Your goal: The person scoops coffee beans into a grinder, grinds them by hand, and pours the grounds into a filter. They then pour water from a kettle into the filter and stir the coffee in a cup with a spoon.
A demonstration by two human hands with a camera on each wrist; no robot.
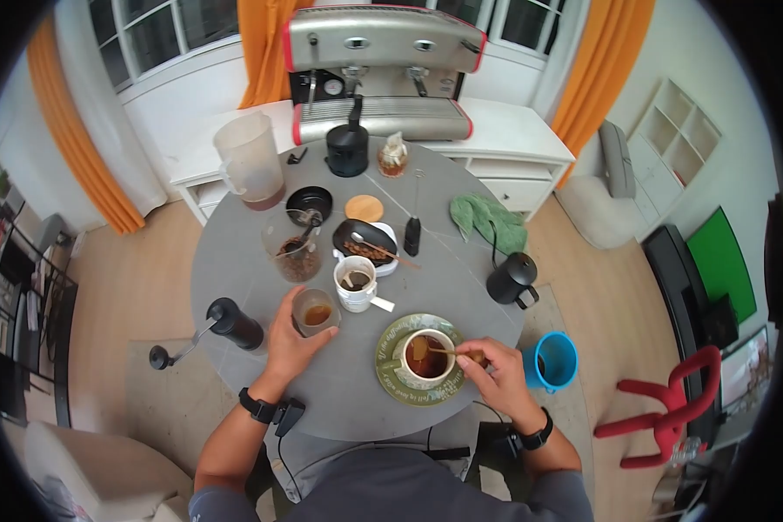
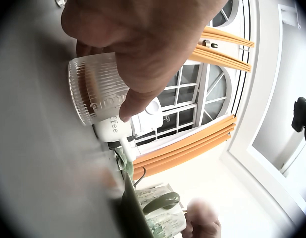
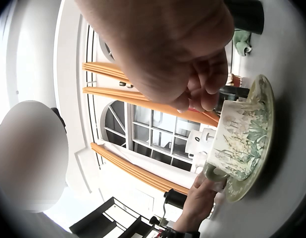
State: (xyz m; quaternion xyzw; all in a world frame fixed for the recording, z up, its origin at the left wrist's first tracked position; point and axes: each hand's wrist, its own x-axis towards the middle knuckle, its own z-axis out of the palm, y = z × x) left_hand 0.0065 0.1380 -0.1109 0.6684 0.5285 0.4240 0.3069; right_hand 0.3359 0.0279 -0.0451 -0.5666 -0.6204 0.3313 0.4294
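My left hand holds a small ribbed glass with a little brown liquid, thumb on its near side; the left wrist view shows the hand around the upright glass. My right hand pinches the handle of a spoon, whose bowl lies in the dark liquid of a patterned cup. The cup stands on a green saucer. In the right wrist view that hand is above the cup; the spoon is hidden there.
Behind the glass stand a white mug, a carafe of coffee grounds and a black dish of beans. A hand grinder is at left, a black kettle at right, and a blue bucket beyond the table's right edge.
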